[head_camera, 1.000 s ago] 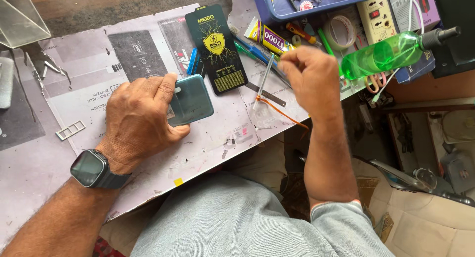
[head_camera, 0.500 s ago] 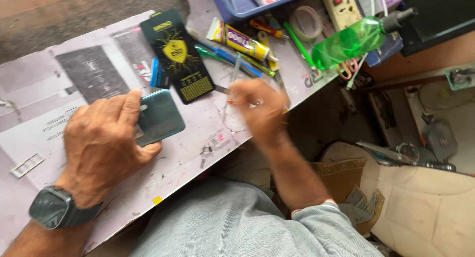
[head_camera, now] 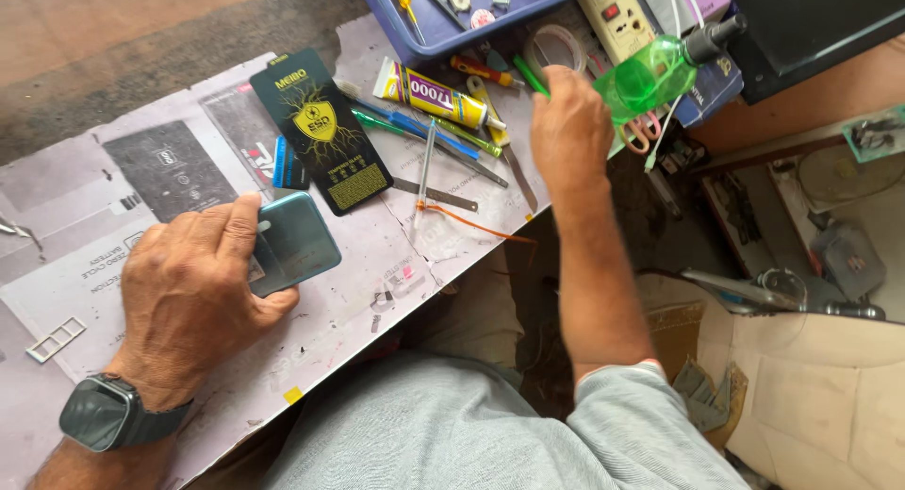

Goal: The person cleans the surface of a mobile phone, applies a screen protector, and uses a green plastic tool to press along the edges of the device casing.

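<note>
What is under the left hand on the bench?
The left hand presses a teal phone flat on the paper-covered bench. The phone's right half shows; its left part is covered by fingers.

A black card packet (head_camera: 325, 132) with a yellow emblem lies on the paper-covered table (head_camera: 377, 264), beside a yellow glue tube (head_camera: 436, 96) and a thin orange wire (head_camera: 467, 224). Further back stand a blue tray (head_camera: 443, 23) of small parts and a white power strip (head_camera: 622, 14). A small metal card tray (head_camera: 55, 340) lies near the left edge.

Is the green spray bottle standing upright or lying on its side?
Lying on its side: the green spray bottle rests across the clutter, its dark nozzle pointing up-right, just beyond the right hand.
</note>
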